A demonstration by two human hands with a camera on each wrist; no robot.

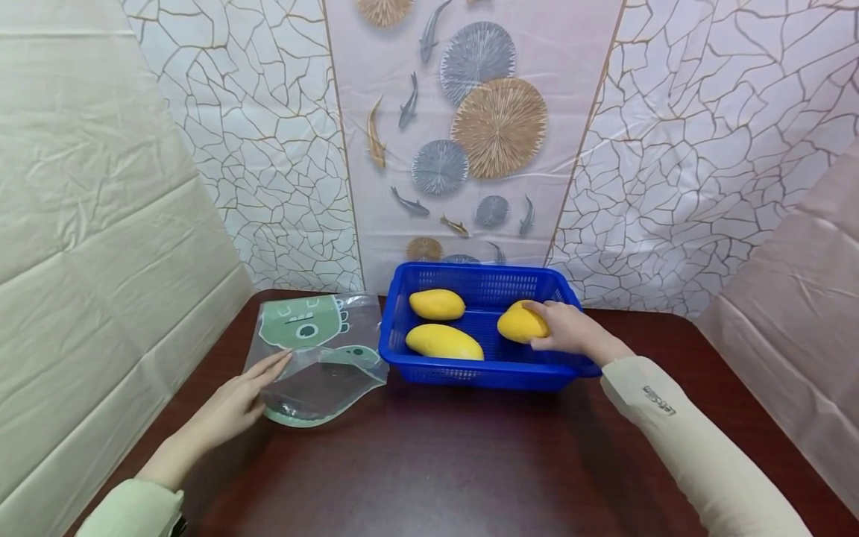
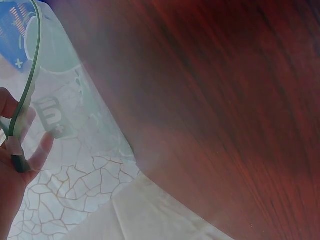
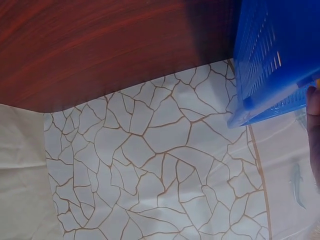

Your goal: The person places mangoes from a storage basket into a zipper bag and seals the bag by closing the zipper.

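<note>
My right hand grips a yellow mango inside the blue plastic basket, toward its right side. A yellow edge shows behind that mango; I cannot tell whether it is a second one. Two more mangoes, one at the back and one in front, lie in the basket's left half. To the left, a clear zip bag with a green cartoon print lies on the table, its mouth gaping toward me. My left hand pinches the left edge of the bag's mouth; the left wrist view shows the green rim between thumb and fingers.
A dark red-brown wooden table carries everything. Crackle-patterned cloth hangs behind it, and plain beige cloth borders the left side. The basket's back wall stands near the table's far edge, close to the bag's right side.
</note>
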